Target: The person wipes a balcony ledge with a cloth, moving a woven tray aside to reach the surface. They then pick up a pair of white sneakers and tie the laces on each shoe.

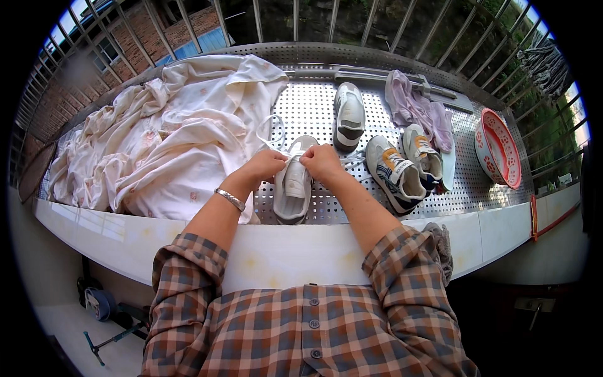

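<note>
A white sneaker [295, 181] stands on the perforated metal sheet with its heel towards me. My left hand [266, 165] pinches a white shoelace [268, 136] at the shoe's left side; a loop of the lace trails onto the sheet. On the other side, my right hand [321, 162] has its fingertips closed on the lace by the tongue. Exactly how the lace runs between the fingers is hidden. Beyond the right hand sits a second white sneaker [349, 115]. More white lace [354, 162] lies on the metal right of my right hand.
A crumpled floral cloth [188, 141] covers the left of the sheet [306, 99]. At right are multicoloured sneakers [395, 172], a lilac cloth [419, 106] and a red-and-white basin [499, 148]. Metal bars [334, 21] rise behind; a white tiled ledge [297, 254] runs in front.
</note>
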Demonstrator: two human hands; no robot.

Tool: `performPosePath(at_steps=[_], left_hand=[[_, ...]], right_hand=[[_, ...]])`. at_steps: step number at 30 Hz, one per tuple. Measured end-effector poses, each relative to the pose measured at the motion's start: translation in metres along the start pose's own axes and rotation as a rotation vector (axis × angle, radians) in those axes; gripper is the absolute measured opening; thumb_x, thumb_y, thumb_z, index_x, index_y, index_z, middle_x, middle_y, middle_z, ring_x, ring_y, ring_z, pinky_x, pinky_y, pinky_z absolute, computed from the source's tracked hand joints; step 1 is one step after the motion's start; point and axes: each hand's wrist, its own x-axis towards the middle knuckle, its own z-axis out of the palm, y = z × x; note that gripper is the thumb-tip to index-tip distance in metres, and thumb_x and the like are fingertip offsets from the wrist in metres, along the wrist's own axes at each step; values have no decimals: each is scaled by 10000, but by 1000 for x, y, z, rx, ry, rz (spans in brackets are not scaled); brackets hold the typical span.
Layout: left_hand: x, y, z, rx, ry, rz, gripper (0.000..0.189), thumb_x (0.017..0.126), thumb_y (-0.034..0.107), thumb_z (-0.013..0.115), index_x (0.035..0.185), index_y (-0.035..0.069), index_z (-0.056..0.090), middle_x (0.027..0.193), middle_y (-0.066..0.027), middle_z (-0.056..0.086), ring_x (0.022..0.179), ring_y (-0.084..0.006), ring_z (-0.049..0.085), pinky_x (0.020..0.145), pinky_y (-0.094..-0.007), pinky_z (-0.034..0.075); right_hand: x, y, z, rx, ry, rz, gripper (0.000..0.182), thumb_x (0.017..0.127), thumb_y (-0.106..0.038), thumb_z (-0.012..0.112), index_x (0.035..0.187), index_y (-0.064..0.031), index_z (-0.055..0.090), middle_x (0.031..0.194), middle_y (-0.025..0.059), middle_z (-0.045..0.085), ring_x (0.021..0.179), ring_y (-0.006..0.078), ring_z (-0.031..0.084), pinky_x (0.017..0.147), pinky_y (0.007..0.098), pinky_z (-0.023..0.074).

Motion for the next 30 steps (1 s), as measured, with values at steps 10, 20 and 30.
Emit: performPosePath(at_steps=[10, 20, 30], left_hand=[[-3, 7, 4, -49, -19, -12, 284, 789, 55, 509, 1029, 9, 654, 929, -48, 638, 811, -131, 613, 721, -308, 539], [1, 1, 2, -32, -17, -13, 265, 846, 133, 526, 1056, 56, 667, 942, -48, 644, 859, -147, 594, 709, -326, 509], [3, -1, 12, -22, 139, 31, 174, 881, 217, 602, 957, 60, 611, 839, -21, 617, 728, -112, 587, 595, -293, 525]], right_hand=[[-10, -12, 8, -131, 48, 133, 193, 843, -270, 619, 937, -134, 718, 1119, 141, 564, 1056, 299, 565, 908, 388, 458], [-12, -17, 12, -174, 17, 141, 196, 853, -264, 608, 957, -133, 708, 1132, 142, 547, 1096, 306, 533, 931, 409, 427], [-13, -11, 20, -185, 134, -10, 169, 809, -283, 658, 862, -140, 730, 1025, 144, 596, 970, 313, 594, 835, 411, 476]])
